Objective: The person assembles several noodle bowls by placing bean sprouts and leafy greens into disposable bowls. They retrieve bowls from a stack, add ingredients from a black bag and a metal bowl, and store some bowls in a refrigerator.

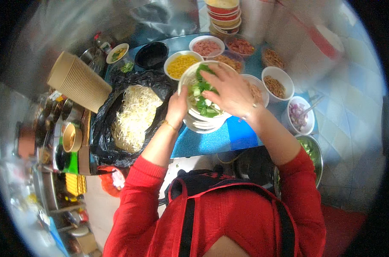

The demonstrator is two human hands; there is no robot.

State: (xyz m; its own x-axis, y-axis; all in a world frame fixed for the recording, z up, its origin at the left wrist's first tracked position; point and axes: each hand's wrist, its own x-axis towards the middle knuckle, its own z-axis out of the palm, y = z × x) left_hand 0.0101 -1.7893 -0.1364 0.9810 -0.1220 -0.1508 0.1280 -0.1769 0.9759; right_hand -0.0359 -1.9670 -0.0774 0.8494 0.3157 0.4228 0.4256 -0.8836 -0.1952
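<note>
1. Clamping the left grip [176, 107] on the rim of a white bowl [183, 80], near the frame's centre.
2. Spreading the right grip [234, 91] over the leafy greens [211, 109] inside, fingers apart, touching leaves.
3. Holding that bowl over stacked pale bowls [203, 127] on the blue desk [194, 146], contact being unclear.
4. Showing bean sprouts [136, 115] in a black bag [101, 135], left of centre.
5. Showing yellow kernels [181, 65] at upper centre, chopped purple pieces [297, 116] at right, leaning brown tubs [77, 82] at upper left.

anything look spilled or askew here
The tall stack of brown bowls, left of the bean sprouts, looks tilted rather than upright; the fisheye lens may exaggerate that. No clear damage shows.
</note>
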